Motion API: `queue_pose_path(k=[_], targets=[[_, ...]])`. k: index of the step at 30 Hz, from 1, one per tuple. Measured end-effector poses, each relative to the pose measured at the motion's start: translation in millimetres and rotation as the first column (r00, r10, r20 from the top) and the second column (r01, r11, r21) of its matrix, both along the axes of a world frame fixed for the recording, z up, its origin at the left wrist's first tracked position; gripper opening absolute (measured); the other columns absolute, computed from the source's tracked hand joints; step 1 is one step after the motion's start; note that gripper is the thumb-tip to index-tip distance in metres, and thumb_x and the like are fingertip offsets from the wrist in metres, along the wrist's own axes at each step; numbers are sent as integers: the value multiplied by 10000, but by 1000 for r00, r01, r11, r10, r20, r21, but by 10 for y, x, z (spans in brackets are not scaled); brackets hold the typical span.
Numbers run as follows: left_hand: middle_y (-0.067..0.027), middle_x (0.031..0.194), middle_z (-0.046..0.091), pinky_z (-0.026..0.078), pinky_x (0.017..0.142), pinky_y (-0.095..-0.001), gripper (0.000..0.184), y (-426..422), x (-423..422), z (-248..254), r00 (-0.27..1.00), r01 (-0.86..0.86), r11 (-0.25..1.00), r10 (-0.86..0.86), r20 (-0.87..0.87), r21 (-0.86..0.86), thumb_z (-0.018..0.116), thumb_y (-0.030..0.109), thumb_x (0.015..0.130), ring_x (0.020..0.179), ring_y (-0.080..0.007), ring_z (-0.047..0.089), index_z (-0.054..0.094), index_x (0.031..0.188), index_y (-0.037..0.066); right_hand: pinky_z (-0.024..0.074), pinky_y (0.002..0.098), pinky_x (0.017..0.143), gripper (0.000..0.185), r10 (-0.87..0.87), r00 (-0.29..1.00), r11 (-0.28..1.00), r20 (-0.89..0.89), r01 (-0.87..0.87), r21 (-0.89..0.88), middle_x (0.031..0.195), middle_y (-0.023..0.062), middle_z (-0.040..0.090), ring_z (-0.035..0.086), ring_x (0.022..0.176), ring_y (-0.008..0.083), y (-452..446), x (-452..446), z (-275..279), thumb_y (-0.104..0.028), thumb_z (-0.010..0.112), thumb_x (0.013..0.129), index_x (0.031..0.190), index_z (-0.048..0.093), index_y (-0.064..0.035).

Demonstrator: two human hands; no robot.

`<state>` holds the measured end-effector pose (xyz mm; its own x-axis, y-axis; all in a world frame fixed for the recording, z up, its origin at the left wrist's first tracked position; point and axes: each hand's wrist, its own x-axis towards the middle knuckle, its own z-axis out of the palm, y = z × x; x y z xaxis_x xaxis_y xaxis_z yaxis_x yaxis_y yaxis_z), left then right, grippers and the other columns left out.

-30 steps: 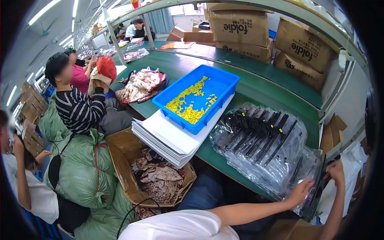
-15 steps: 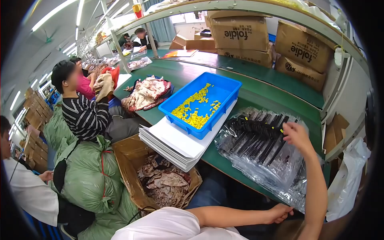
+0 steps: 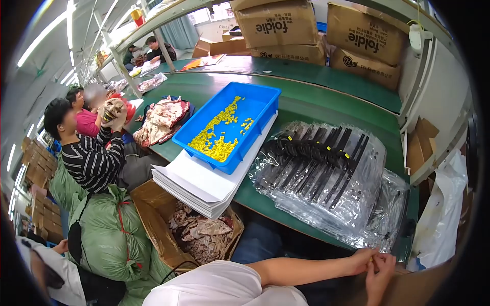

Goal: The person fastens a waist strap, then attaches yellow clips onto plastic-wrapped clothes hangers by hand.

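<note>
My left hand [image 3: 361,261] is closed at the table's front edge, fingertips pinched. Meeting it there, my right hand [image 3: 380,273] is also closed, its fingertips touching the left ones. Whatever sits between the fingers is too small to make out, though a speck of yellow shows. Just beyond both hands lies a pile of clear plastic bags [image 3: 352,206] with black strips [image 3: 321,171] across them. Several small yellow pieces [image 3: 347,155] sit on the black parts along the top. A blue tray [image 3: 263,130] to the left holds many loose yellow pieces [image 3: 217,148].
The tray rests on a stack of white sheets [image 3: 199,196] on the green table [image 3: 311,109]. A carton [image 3: 153,224] of printed fabric stands below. Green sacks [image 3: 109,237] and co-workers [image 3: 92,158] are at left. Cartons [image 3: 278,25] line the back; a white plastic bag [image 3: 441,209] hangs right.
My right hand has come back from the black strips to meet my left hand at the table edge. A yellow piece shows where it was. The view has shifted right.
</note>
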<state>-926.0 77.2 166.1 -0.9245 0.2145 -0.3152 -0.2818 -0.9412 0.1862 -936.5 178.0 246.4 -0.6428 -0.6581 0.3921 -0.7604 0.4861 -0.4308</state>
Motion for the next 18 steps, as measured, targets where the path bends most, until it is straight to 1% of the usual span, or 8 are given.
queue_pose_path(k=[2, 3, 7, 8, 12, 15, 17, 18], targets=[[-106, 936, 637, 494, 672, -264, 373, 6, 17, -27, 999, 16, 998, -18, -28, -55, 466, 341, 994, 762, -167, 573, 613, 1009, -1, 450, 318, 695, 120, -45, 992, 999, -122, 47, 8, 782, 100, 604, 537, 703, 216, -25, 32, -94, -40, 593, 790, 879, 659, 6], [-106, 936, 637, 494, 672, -264, 373, -22, 26, -10, 1000, 10, 998, -12, -27, -57, 466, 341, 994, 762, -167, 573, 613, 1009, -1, 450, 318, 695, 120, -40, 992, 999, -121, 40, 5, 782, 100, 604, 537, 703, 216, -32, 30, -68, -40, 593, 790, 879, 659, 6], [-91, 979, 630, 473, 720, -251, 375, -111, 93, 110, 991, 113, 992, -117, -58, -63, 477, 340, 995, 797, -145, 573, 640, 1029, 4, 472, 383, 785, 201, 96, 968, 984, -234, -57, 167, 905, 139, 622, 558, 822, 324, 45, 55, 154, -182, 612, 883, 986, 687, -27], [-91, 979, 630, 473, 720, -251, 375, -113, 81, 118, 992, 107, 992, -111, -59, -69, 477, 340, 995, 797, -145, 573, 640, 1029, 4, 472, 383, 785, 201, 101, 967, 985, -236, -63, 162, 905, 139, 622, 558, 822, 324, 27, 66, 167, -182, 612, 883, 986, 687, -27], [-122, 916, 611, 487, 638, -282, 335, -50, 71, 96, 999, 34, 995, -31, 36, -89, 441, 286, 1006, 760, -187, 569, 592, 1000, -13, 460, 400, 811, 203, -74, 996, 972, -51, 84, 218, 926, 144, 615, 539, 860, 328, -59, 125, 236, -189, 632, 866, 984, 699, -37], [-118, 916, 604, 473, 616, -272, 307, -54, 66, 9, 996, 54, 995, -60, -70, -86, 453, 269, 1002, 756, -185, 564, 587, 994, -8, 461, 401, 807, 195, 24, 995, 984, -98, -6, 179, 915, 142, 617, 542, 851, 332, 154, -3, -29, -179, 631, 861, 972, 699, -33], [-111, 908, 607, 462, 599, -269, 274, -32, 60, -18, 996, 77, 997, -76, -52, 24, 457, 249, 999, 731, -186, 562, 588, 994, 8, 463, 402, 803, 187, 114, 981, 984, -154, -90, 152, 904, 139, 619, 546, 842, 335, 197, -153, -144, -169, 630, 856, 960, 700, -30], [-94, 894, 611, 456, 596, -258, 260, 206, -141, -465, 994, 84, 983, -70, -87, 163, 477, 257, 993, 724, -169, 560, 596, 985, 26, 462, 400, 805, 178, 91, 988, 990, -125, -76, 122, 897, 139, 622, 548, 835, 337, 107, -14, 18, -160, 626, 855, 946, 699, -25]])
